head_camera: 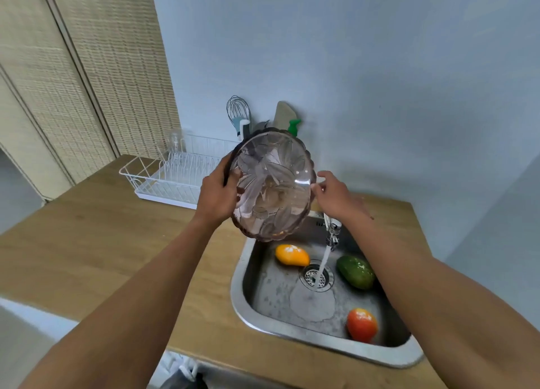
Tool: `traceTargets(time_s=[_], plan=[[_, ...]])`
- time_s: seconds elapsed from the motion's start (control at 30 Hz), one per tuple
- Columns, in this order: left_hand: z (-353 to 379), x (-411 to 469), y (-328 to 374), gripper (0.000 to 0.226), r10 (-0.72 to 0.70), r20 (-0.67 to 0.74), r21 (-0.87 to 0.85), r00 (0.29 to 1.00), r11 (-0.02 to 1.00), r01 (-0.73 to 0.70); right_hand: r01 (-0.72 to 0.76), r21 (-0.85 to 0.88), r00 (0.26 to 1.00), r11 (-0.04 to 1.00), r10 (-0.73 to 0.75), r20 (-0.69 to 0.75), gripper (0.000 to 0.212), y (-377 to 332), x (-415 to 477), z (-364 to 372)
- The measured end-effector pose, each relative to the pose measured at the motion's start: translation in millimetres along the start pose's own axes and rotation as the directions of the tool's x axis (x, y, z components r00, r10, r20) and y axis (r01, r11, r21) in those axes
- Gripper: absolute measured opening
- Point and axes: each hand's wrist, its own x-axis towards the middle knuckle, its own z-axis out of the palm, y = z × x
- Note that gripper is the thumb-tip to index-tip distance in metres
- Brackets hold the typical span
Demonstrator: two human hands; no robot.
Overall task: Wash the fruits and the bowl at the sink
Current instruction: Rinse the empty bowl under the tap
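A clear, pink-tinted glass bowl (273, 184) with a scalloped rim is held tilted in the air above the back left of the sink (242, 295). My left hand (217, 191) grips its left rim. My right hand (333, 194) pinches its right rim with the fingertips. Three fruits lie in the basin: a yellow mango (292, 255) at the back left, a green mango (356, 272) at the right, and a red-orange mango (361, 324) at the front right. Water runs from the tap (331, 231) onto the drain (316, 276).
A white wire dish rack (172, 172) stands on the wooden counter (102, 242) to the left of the sink. Behind the bowl, against the blue wall, are a whisk (238, 109), a green soap pump (293, 125) and a beige board (285, 114).
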Motion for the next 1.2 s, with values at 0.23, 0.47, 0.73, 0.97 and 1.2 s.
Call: traceTargets(time_s=[0.23,0.47,0.73,0.97,1.2], plan=[[-11.4,-13.1,-7.1,0.03,0.296,0.037,0.235,0.955,0.926,-0.296,0.008,0.073,0.983,0.997,0.006,-0.184,0.017,-3.2,16.5,1.9],[-2.2,-17.7,-21.6,0.038,0.247,0.123,0.354,0.961,0.894,-0.275,0.034,-0.008,0.974,0.999,-0.035,-0.225,0.013,5.5,19.9,-5.7],[-17.9,-35.1,-47.1,0.023,-0.149,0.011,0.015,0.989,0.989,0.149,0.054,-0.019,0.992,0.998,-0.056,-0.111,0.021,-14.8,15.0,13.5],[-73.2,-66.7,-97.6,0.023,-0.604,-0.059,-0.369,0.794,0.753,0.545,0.011,0.1,0.948,0.995,-0.042,0.314,0.018,-31.4,-16.5,82.9],[-119.3,-90.0,-128.4,0.02,-0.694,-0.16,-0.319,0.702,0.709,0.629,-0.252,0.244,0.869,0.937,0.108,0.483,0.023,-37.5,-42.1,165.0]])
